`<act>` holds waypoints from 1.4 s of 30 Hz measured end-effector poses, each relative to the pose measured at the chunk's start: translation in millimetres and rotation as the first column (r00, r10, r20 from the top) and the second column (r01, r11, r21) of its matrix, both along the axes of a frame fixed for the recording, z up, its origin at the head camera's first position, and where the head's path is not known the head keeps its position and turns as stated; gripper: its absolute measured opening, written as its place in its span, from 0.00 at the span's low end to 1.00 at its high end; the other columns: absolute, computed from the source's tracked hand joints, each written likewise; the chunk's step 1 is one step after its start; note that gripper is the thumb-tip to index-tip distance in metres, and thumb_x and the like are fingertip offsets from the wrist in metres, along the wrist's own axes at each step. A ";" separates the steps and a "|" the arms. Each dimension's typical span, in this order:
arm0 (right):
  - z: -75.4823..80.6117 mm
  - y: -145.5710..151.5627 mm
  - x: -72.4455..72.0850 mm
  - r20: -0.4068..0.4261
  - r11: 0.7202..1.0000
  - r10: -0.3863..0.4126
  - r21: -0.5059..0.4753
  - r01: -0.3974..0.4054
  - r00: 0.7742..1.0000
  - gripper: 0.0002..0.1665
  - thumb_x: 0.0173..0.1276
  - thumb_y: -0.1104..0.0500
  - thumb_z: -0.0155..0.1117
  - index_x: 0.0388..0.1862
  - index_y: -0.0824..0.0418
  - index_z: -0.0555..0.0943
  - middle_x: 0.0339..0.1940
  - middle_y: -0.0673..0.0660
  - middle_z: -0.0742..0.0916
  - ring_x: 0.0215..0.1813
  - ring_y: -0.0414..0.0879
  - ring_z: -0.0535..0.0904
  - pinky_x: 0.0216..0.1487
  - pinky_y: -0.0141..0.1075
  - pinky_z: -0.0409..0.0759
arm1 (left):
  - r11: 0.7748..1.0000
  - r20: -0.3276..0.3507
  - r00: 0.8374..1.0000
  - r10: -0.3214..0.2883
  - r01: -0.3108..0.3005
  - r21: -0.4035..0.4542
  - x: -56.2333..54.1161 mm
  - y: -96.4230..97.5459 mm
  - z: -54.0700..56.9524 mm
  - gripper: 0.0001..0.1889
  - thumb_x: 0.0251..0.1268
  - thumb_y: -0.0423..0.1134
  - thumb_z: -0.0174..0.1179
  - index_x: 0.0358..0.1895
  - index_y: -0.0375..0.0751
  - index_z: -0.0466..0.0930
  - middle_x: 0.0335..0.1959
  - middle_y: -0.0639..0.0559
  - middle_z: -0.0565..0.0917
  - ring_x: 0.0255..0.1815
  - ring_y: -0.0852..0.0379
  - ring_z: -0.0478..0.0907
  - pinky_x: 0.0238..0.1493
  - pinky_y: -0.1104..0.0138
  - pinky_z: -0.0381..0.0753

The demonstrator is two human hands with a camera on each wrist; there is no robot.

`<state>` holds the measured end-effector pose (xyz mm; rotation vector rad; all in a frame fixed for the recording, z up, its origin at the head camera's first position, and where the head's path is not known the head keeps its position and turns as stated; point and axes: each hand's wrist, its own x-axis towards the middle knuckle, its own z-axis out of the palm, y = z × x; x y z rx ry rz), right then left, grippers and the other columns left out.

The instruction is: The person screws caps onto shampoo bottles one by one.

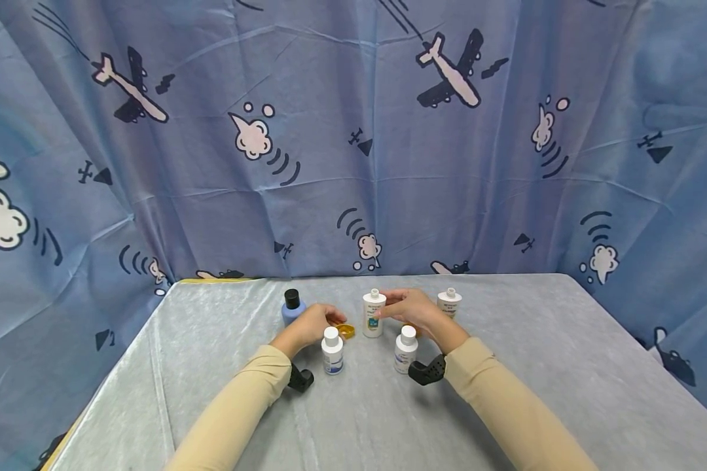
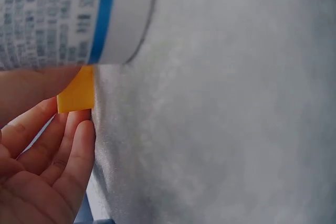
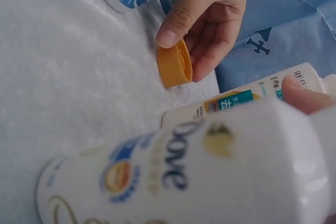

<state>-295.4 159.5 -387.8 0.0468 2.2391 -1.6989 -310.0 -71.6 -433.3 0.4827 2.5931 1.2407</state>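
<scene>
My left hand (image 1: 320, 322) pinches an orange cap (image 1: 345, 331) between thumb and fingers, just above the table; the right wrist view shows the cap (image 3: 175, 69) tilted, its hollow side partly visible. Right of it, my right hand (image 1: 409, 307) holds an upright white bottle (image 1: 372, 320) with a bare neck and a green label. In the right wrist view a thumb (image 3: 304, 97) lies on this bottle (image 3: 236, 100). A small white-capped bottle (image 1: 332, 353) stands in front of my left hand. Another, a Dove bottle (image 3: 178, 177), stands before my right hand.
Behind my left hand is a blue bottle (image 1: 292, 307) with a black cap. A second bare-necked white bottle (image 1: 450, 301) stands behind my right wrist. Something orange (image 1: 411, 326) shows partly below my right hand. A grey cloth covers the table (image 1: 212, 366); a patterned curtain (image 1: 330, 131) hangs behind.
</scene>
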 end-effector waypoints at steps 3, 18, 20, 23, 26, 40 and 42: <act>-2.5 -1.7 -1.3 0.006 1.000 -0.004 -0.001 0.004 1.000 0.38 0.62 0.65 0.71 0.71 0.66 0.70 0.70 0.66 0.76 0.74 0.59 0.70 0.74 0.49 0.68 | 1.000 -0.001 1.000 0.011 -0.011 -0.005 -0.1 0.6 -1.3 0.15 0.50 0.29 0.74 0.44 0.33 0.86 0.41 0.45 0.88 0.41 0.56 0.82 0.51 0.63 0.82; 11.3 0.8 5.6 -0.114 0.999 -0.027 -0.036 0.023 0.993 0.28 0.64 0.60 0.71 0.61 0.67 0.78 0.61 0.62 0.82 0.65 0.53 0.77 0.69 0.45 0.75 | 0.987 -0.031 0.995 0.100 -0.095 0.133 9.5 -0.4 32.6 0.14 0.54 0.30 0.71 0.46 0.36 0.85 0.44 0.44 0.88 0.44 0.55 0.84 0.50 0.65 0.83; 18.8 2.5 9.7 -0.145 0.999 -0.009 -0.048 0.002 0.989 0.27 0.65 0.59 0.71 0.61 0.67 0.78 0.59 0.60 0.84 0.62 0.50 0.79 0.69 0.45 0.75 | 0.982 -0.030 0.994 0.106 -0.100 0.158 12.0 -1.5 40.6 0.15 0.55 0.31 0.71 0.48 0.36 0.85 0.45 0.44 0.88 0.45 0.55 0.84 0.50 0.65 0.84; 31.2 4.3 17.0 -0.194 0.997 0.008 -0.075 -0.023 0.981 0.26 0.65 0.59 0.70 0.60 0.68 0.77 0.56 0.58 0.85 0.58 0.45 0.81 0.69 0.45 0.75 | 0.973 -0.022 0.994 0.110 -0.103 0.204 16.5 -3.2 49.9 0.17 0.57 0.32 0.71 0.52 0.36 0.85 0.47 0.42 0.88 0.47 0.54 0.84 0.50 0.65 0.85; 42.7 5.7 25.3 -0.228 0.995 0.023 -0.086 -0.044 0.973 0.24 0.66 0.59 0.70 0.58 0.68 0.78 0.55 0.57 0.85 0.56 0.43 0.81 0.68 0.46 0.76 | 0.957 -0.013 0.994 0.111 -0.103 0.269 22.2 -5.2 57.2 0.19 0.58 0.30 0.70 0.54 0.35 0.84 0.50 0.40 0.87 0.49 0.51 0.85 0.51 0.63 0.85; 52.4 15.7 72.0 -0.276 0.992 0.118 -0.014 -0.127 0.954 0.27 0.66 0.55 0.69 0.60 0.68 0.78 0.49 0.54 0.88 0.50 0.43 0.83 0.61 0.46 0.81 | 0.895 0.003 0.999 0.040 -0.037 0.445 55.9 -12.4 73.8 0.18 0.59 0.30 0.69 0.54 0.32 0.82 0.50 0.39 0.87 0.45 0.59 0.85 0.50 0.68 0.85; 50.9 16.7 78.9 -0.280 0.991 0.127 0.001 -0.132 0.951 0.27 0.66 0.55 0.69 0.60 0.68 0.79 0.48 0.54 0.88 0.49 0.43 0.83 0.59 0.45 0.81 | 0.883 0.001 1.000 0.024 -0.022 0.468 60.9 -12.7 74.3 0.19 0.60 0.31 0.69 0.55 0.33 0.82 0.51 0.40 0.87 0.46 0.60 0.85 0.50 0.69 0.84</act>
